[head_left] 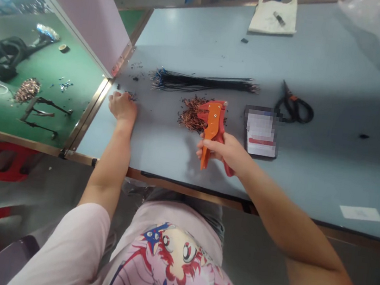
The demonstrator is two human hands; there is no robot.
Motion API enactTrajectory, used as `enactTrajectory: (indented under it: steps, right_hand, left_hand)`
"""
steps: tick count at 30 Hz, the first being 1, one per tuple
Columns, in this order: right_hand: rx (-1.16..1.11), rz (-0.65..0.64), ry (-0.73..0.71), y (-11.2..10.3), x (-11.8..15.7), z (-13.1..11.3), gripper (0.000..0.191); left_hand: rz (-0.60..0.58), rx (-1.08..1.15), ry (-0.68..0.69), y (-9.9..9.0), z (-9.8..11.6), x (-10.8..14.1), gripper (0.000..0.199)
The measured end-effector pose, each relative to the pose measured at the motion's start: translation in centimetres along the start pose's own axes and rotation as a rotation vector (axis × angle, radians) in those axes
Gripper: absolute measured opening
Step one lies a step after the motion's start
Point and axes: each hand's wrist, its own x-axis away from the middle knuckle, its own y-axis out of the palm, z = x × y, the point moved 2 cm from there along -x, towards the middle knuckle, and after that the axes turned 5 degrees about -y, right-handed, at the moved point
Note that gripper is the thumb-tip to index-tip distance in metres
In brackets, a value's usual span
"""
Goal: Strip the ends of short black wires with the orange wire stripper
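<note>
My right hand (222, 150) is wrapped round the handles of an orange and red wire stripper (214, 120), whose head lies over a pile of small copper and black wire scraps (191, 114). On the left part of the blue-grey table, my left hand (123, 105) rests with its fingers curled at some small dark pieces; what they hold, if anything, is too small to name. Beyond both hands lies a bundle of long black wires (205, 83), with blue parts at its left end and bare tips at its right.
Black-handled scissors (297, 107) and a phone-like device (261, 135) lie to the right. A cloth (274, 17) is at the back, plastic wrap at the far right. A pink upright panel (88, 7) stands at the left, by a green table (50, 114).
</note>
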Motion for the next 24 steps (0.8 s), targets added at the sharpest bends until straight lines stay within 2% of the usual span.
enactTrajectory:
  steps: [7, 11, 15, 17, 20, 24]
  right_hand:
    - [0.095, -0.027, 0.029, 0.2, -0.1, 0.3, 0.021]
    - [0.131, -0.041, 0.045, 0.4, -0.5, 0.7, 0.017]
    - [0.122, -0.036, 0.100, 0.4, -0.8, 1.1, 0.016]
    - [0.096, -0.030, 0.130, 0.4, -0.9, 1.1, 0.020]
    - [0.074, -0.025, 0.166, 0.2, -0.9, 1.2, 0.028]
    - [0.041, -0.020, 0.207, -0.2, -1.0, 1.6, 0.039]
  left_hand:
    - [0.047, -0.013, 0.017, 0.1, -2.3, -0.4, 0.029]
    - [0.025, 0.019, 0.176, 0.3, -3.0, -1.0, 0.031]
    - [-0.051, 0.062, 0.374, 1.4, -2.5, -1.5, 0.039]
    - [-0.068, 0.086, 0.424, 2.0, -2.1, -1.7, 0.044]
    - [-0.064, 0.111, 0.422, 2.3, -2.1, -2.0, 0.040]
    - [0.039, 0.176, 0.395, 1.3, -3.5, -2.7, 0.035]
